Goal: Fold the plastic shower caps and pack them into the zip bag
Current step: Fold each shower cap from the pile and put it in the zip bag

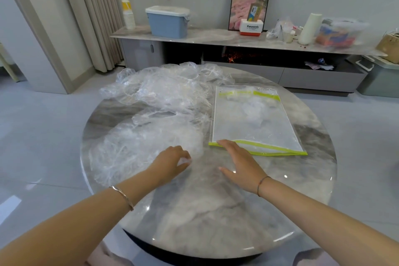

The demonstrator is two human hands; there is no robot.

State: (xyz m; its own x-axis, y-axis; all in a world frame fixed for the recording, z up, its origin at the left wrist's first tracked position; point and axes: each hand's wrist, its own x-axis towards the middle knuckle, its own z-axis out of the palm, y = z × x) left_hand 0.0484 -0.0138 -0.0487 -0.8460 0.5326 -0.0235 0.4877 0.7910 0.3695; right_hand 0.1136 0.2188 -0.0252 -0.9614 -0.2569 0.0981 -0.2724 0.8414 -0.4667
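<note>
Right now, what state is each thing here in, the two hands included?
shower caps: unfolded, heaped loose on the left of the table.
nearest shower cap: crumpled, its edge pinched by the left hand.
zip bag: flat on the table, crumpled plastic inside; open or sealed, cannot tell.
right hand: fingers straight, fingertips at the bag's near corner.
blue box: lid on.

your left hand [172, 161] pinches the near edge of a crumpled clear shower cap [140, 147] on the round marble table [205, 211]. your right hand [239, 164] is held flat with straight fingers, its fingertips at the near left corner of the zip bag [259, 131]. the bag lies flat beside the heap of caps [159, 93], with some crumpled plastic inside.
</note>
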